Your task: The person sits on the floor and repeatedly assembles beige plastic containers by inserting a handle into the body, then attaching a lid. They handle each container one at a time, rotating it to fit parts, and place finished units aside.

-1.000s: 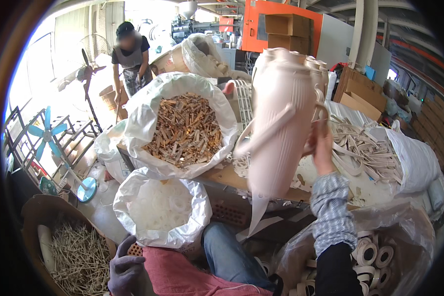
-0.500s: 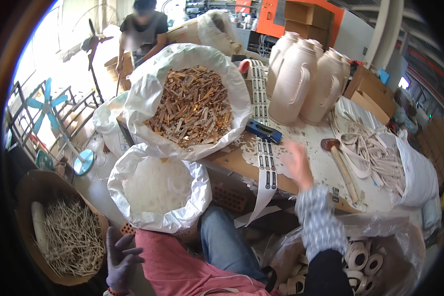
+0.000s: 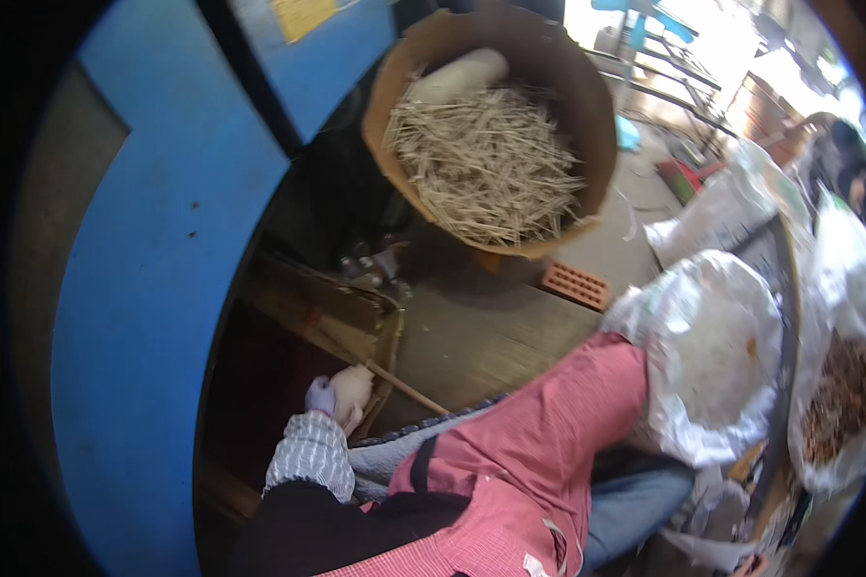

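Past the blue panel (image 3: 154, 288), the gloved left hand (image 3: 321, 395) is curled closed on a pale rounded vessel (image 3: 353, 388), low at the open carton (image 3: 392, 337) by the person's side. Its narrower end seems to point away, up and rightward, the long axis slanting likewise. Far right, the right hand (image 3: 750, 565) barely shows; I can't tell its opening or hold.

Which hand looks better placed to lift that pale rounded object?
The gloved left hand, probably: it seems to grip the pale rounded object, while the right hand isn't clearly visible.
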{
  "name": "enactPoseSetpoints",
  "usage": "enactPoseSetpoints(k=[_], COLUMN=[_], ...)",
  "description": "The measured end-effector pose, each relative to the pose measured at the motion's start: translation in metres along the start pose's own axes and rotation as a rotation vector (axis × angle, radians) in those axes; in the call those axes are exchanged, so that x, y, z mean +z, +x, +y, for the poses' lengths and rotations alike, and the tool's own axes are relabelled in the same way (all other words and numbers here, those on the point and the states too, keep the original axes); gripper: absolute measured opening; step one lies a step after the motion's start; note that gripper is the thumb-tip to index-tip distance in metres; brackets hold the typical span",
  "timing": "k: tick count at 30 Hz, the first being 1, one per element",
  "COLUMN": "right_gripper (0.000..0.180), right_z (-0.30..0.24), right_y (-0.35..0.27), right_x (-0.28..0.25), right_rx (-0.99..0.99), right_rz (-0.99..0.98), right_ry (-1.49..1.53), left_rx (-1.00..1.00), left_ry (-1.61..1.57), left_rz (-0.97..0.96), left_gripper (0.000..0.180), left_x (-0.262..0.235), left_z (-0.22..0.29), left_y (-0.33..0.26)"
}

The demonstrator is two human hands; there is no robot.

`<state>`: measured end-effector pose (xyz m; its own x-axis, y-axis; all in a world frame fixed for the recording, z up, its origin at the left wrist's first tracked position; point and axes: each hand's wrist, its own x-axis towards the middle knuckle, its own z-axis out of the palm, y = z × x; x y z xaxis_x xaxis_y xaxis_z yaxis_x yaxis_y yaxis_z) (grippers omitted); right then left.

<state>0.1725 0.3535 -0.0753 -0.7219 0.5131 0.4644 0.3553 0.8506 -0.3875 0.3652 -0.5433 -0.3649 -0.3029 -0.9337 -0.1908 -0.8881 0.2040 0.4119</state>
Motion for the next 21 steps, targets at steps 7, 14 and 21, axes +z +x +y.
enactPoseSetpoints(k=[7, 14, 21], right_gripper=[0.029, 0.014, 0.014], right_z=[-0.069, -0.179, -0.201], right_y=[-0.003, 0.007, -0.026], right_x=[-0.017, -0.009, 0.037], right_rx=[-0.661, -0.452, -0.336], right_rz=[0.269, 0.040, -0.036], right_ry=[-0.545, -0.034, 0.312], left_rx=[0.046, 0.315, 0.387], left_ry=[0.359, 0.573, 0.526], left_rz=[-0.133, -0.359, -0.388], left_gripper=[0.056, 0.050, 0.050], left_x=[0.003, 0.083, 0.028], left_z=[0.030, 0.049, 0.108], left_y=[-0.014, 0.020, -0.018])
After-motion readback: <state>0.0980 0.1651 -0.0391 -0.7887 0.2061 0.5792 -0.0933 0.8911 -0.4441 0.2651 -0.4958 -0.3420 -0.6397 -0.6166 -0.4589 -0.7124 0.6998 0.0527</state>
